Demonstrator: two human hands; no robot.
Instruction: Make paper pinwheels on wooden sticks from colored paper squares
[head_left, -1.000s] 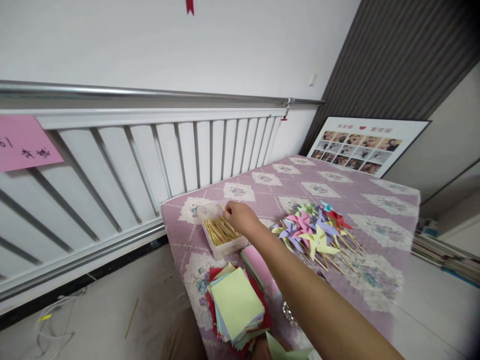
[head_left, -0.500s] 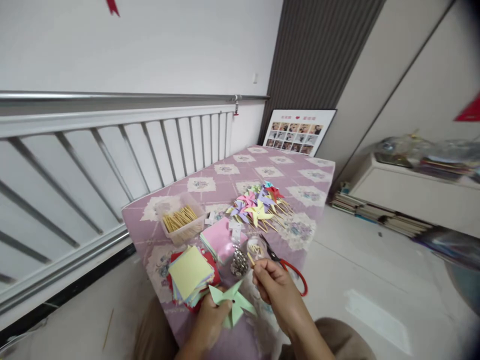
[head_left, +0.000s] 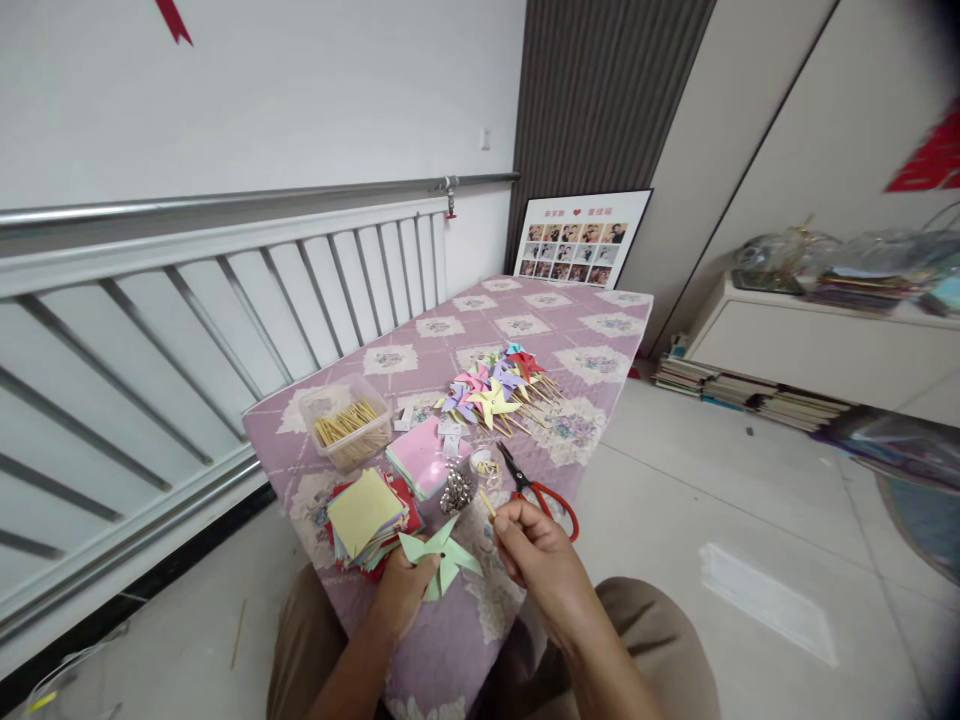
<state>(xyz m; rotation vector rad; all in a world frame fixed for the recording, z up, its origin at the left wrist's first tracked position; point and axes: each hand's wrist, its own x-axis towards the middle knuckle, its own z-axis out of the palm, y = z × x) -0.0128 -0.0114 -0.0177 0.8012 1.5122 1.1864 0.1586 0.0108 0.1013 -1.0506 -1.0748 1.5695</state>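
My left hand (head_left: 405, 590) pinches a pale green paper pinwheel (head_left: 451, 560) near its dark centre, low over the front of the table. To its right my right hand (head_left: 536, 550) is closed on a thin wooden stick (head_left: 487, 503), whose tip pokes up past the fingers; the rest is hidden in the hand. Just beyond the hands are a tub of silvery metal pins (head_left: 456, 490) and a small round container of pale little pieces (head_left: 486, 468). Red-handled scissors (head_left: 547, 497) lie beside my right hand. Square coloured papers (head_left: 367, 510) are stacked left of the pinwheel.
A clear plastic box of wooden sticks (head_left: 346, 425) stands at the table's left. Pink paper sheets (head_left: 420, 452) lie mid-table, and several finished pinwheels (head_left: 495, 390) are heaped beyond. A white radiator (head_left: 247, 300) runs along the left side; a photo board (head_left: 583, 240) leans at the far end.
The camera view has shifted slightly, so the whole scene sits a little higher and further left. Both hands keep their hold on the pinwheel and the stick.
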